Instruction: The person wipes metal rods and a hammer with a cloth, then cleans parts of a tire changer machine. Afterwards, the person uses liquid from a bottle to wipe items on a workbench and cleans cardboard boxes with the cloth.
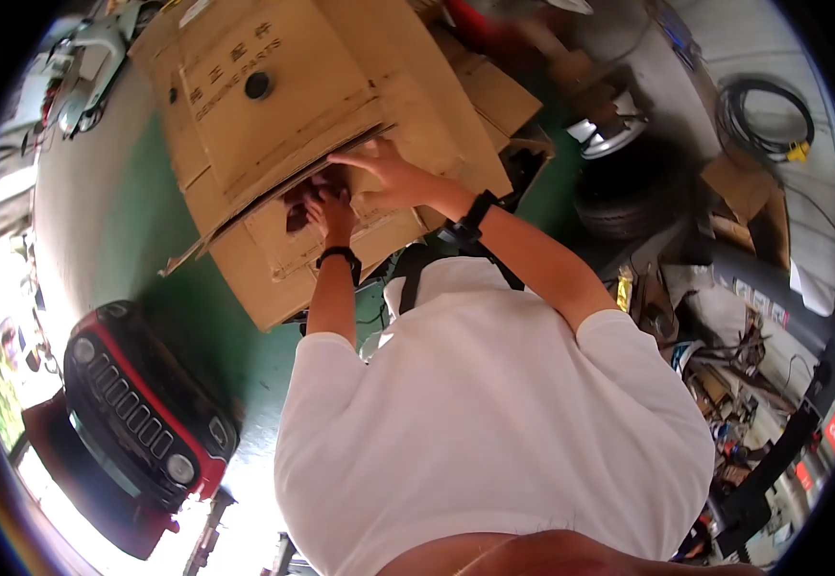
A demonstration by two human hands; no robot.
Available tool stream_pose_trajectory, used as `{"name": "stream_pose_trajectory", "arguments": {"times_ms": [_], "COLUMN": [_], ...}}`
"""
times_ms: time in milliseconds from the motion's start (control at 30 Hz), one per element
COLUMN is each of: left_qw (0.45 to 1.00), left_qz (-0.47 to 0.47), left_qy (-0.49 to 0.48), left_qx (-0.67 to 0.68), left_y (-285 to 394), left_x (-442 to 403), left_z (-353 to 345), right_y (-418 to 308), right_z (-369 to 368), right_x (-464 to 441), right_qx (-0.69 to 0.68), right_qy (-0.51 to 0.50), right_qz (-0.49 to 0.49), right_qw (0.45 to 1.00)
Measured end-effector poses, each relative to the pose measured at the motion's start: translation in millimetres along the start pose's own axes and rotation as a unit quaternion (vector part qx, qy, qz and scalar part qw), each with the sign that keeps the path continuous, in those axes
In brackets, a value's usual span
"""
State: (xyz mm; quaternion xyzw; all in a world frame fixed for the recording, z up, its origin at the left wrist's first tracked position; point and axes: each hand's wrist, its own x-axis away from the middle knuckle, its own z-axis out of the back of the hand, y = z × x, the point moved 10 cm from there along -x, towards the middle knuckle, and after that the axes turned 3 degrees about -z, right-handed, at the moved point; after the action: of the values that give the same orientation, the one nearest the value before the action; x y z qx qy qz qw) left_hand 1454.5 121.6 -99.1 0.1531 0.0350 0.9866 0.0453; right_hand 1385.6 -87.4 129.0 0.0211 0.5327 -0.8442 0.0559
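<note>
A large cardboard box (331,72) printed "GENUINE PARTS" is in front of me, tilted in view, with a long gap along the edge of its top flap. My left hand (329,211) reaches into that gap, fingers apart. Beside its fingertips is a dark reddish shape inside the box, too shadowed to name. My right hand (389,175) lies at the flap's edge, fingers stretched along it and thumb side toward the left hand. A small round black piece (257,86) shows on the box top. Black bands circle both wrists.
A toy-like car front (134,403) with a grille and round lamps stands at lower left. More cardboard (499,91) lies behind the box. To the right are a tyre (619,197), a coiled black cable (765,120) and cluttered shelves (734,384). The floor (173,269) is green and grey.
</note>
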Motion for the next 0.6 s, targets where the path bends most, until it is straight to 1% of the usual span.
{"name": "stream_pose_trajectory", "arguments": {"times_ms": [33,67,133,167,200,267,300,333,400,467,533,567,600], "left_qw": [0.980,0.919,0.919,0.929,0.938,0.934,0.926,0.917,0.901,0.889,0.885,0.883,0.883], "left_qz": [-0.154,-0.303,-0.323,-0.322,-0.316,-0.338,-0.361,-0.379,-0.409,-0.424,-0.419,-0.416,-0.427], "left_qy": [-0.024,-0.042,-0.040,-0.042,-0.047,-0.072,-0.088,-0.103,-0.139,-0.172,-0.203,-0.216,-0.193], "left_qx": [-0.128,-0.249,-0.224,-0.176,-0.133,-0.091,-0.074,-0.066,-0.045,-0.024,-0.001,0.011,0.017], "left_y": [50.0,91.5,144.3,164.3,179.8,203.8,213.7,220.0,219.5,210.9,192.1,180.8,168.4], "left_x": [-6.5,-2.9,-16.5,-22.5,-25.5,-8.4,3.3,17.2,49.7,64.8,66.3,63.4,60.7], "left_z": [-13.8,-32.2,-1.7,3.6,7.5,-3.6,-14.5,-24.0,-37.0,-42.4,-43.6,-40.8,-35.4], "right_y": [1.9,1.0,8.1,4.5,13.9,23.7,37.0,48.3,75.0,79.5,75.8,75.7,75.9], "right_z": [-6.0,-4.1,-12.7,-3.9,1.4,-13.5,-16.0,-23.8,-19.7,-21.2,-25.7,-24.3,-21.6], "right_x": [3.2,5.5,11.0,18.1,19.0,31.2,37.5,42.8,57.6,58.6,58.1,54.3,49.3], "right_qx": [-0.037,-0.036,0.002,-0.002,0.006,-0.038,-0.050,-0.044,0.025,0.034,0.038,0.084,0.130], "right_qy": [-0.041,-0.032,-0.074,-0.065,-0.062,-0.069,-0.045,-0.044,0.065,0.063,0.060,0.058,0.056], "right_qz": [-0.016,-0.024,-0.039,-0.080,-0.086,-0.102,-0.117,-0.118,-0.149,-0.143,-0.138,-0.139,-0.139], "right_qw": [0.998,0.999,0.997,0.995,0.994,0.992,0.991,0.991,0.986,0.987,0.988,0.985,0.980]}}
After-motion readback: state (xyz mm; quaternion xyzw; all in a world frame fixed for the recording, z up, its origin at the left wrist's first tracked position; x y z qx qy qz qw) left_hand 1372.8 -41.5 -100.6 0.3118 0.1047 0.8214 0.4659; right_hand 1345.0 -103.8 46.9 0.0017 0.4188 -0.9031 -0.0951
